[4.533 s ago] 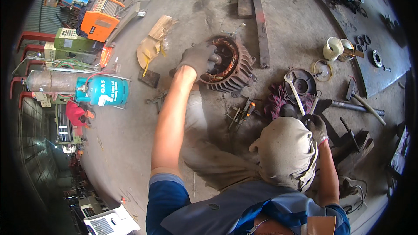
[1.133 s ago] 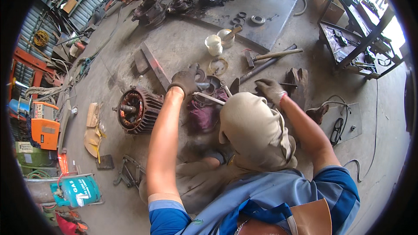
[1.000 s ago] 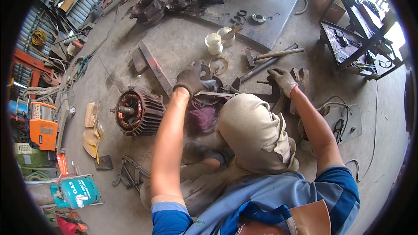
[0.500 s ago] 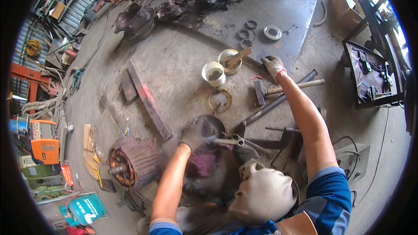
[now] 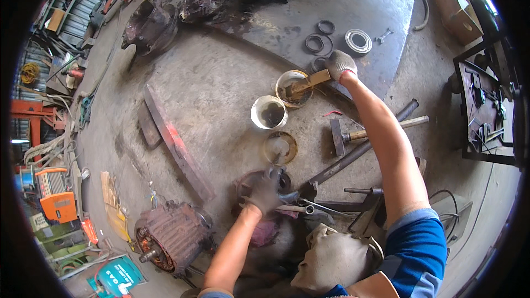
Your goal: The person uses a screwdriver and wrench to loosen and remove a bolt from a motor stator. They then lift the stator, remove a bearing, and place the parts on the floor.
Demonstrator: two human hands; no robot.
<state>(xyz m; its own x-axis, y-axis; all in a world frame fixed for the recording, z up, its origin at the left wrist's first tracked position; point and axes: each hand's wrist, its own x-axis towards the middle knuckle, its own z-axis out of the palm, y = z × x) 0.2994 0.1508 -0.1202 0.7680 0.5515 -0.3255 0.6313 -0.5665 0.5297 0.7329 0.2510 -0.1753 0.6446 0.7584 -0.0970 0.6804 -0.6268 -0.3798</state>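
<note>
My right hand (image 5: 342, 65), in a pale knit glove, reaches to the edge of the metal plate. Its fingers are closed at a black ring (image 5: 318, 64), partly covering it. Farther off on the plate lie more black rings (image 5: 326, 26) and a ball bearing (image 5: 358, 41). My left hand (image 5: 266, 192), in a dirty dark glove, is closed on a dark round metal part (image 5: 243, 183) near my knees, hiding much of it. A purple cloth (image 5: 264, 234) lies beneath that part. Beside my left hand is a wrench (image 5: 295, 208).
A white tub (image 5: 254, 116) and a second tub with a brush (image 5: 312, 80) stand ahead. A sledgehammer (image 5: 337, 138) crosses a steel pipe (image 5: 345, 161) on the right. An electric motor (image 5: 178, 234) and a long steel bar (image 5: 182, 149) lie left. A tool cart (image 5: 469, 132) stands far right.
My right hand has moved inward to the black ring. My left hand has shifted right across the round metal part. The head view has shifted, moving the surroundings in the picture.
</note>
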